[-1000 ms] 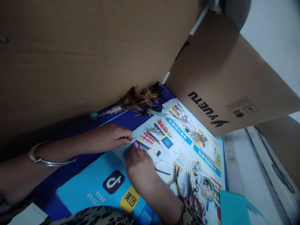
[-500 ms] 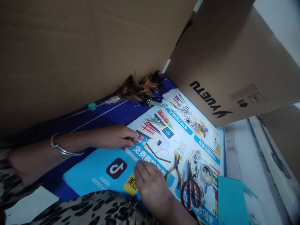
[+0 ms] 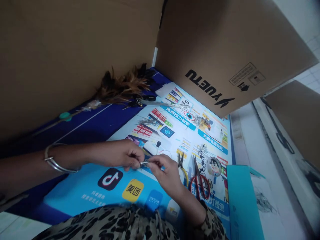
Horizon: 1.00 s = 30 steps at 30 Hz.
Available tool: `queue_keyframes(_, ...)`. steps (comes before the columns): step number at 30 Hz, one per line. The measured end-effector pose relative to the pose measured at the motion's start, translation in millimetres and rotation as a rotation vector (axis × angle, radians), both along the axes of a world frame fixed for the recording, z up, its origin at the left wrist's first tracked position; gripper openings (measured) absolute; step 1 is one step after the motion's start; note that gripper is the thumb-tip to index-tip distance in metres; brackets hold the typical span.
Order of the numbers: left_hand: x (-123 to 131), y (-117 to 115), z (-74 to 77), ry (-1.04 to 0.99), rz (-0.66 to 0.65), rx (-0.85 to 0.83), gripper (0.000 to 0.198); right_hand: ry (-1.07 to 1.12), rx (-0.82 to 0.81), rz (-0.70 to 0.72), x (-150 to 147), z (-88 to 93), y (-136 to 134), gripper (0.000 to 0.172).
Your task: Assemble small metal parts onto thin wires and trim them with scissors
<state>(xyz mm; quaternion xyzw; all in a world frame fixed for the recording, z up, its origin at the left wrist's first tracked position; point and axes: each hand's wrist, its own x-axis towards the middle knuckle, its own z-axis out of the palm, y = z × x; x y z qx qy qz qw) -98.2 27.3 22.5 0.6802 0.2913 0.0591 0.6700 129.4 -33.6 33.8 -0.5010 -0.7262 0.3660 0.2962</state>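
My left hand (image 3: 122, 155) and my right hand (image 3: 163, 170) meet fingertip to fingertip above a printed poster (image 3: 140, 193) laid on the work surface. Both pinch a small shiny metal piece (image 3: 144, 163) held between them. It is too small to name. A silver bangle (image 3: 53, 160) circles my left wrist. Leopard-print cloth (image 3: 120, 223) covers my lap and right sleeve.
Yellow-handled pliers (image 3: 183, 166) and red-handled scissors (image 3: 200, 181) lie just right of my right hand. Bundles of thin metal wires (image 3: 162, 104) and a feather duster (image 3: 117, 88) lie farther back. Cardboard sheets (image 3: 220, 50) wall the back and right. A teal box (image 3: 243, 203) sits at the right.
My right hand lifted off the poster and came up to my left hand. Both now pinch the small metal piece. The camera view swung right and down.
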Motion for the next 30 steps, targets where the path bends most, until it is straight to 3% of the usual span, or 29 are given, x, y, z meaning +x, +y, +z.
queue_keyframes(5,13,1,-4.1,0.007,-0.006,-0.020,0.012,-0.011,-0.073,0.000,7,-1.9,2,0.016)
queue_keyframes(10,19,4,-10.4,-0.011,0.006,-0.058,0.018,-0.090,-0.039,-0.028,12,-8.1,4,0.019)
queue_keyframes(18,12,4,-23.2,-0.011,0.037,-0.136,0.017,-0.018,-0.075,-0.129,13,-11.4,7,0.017)
queue_keyframes(30,7,3,-24.6,0.019,0.031,-0.137,0.015,0.071,-0.159,-0.193,15,-8.6,8,0.013)
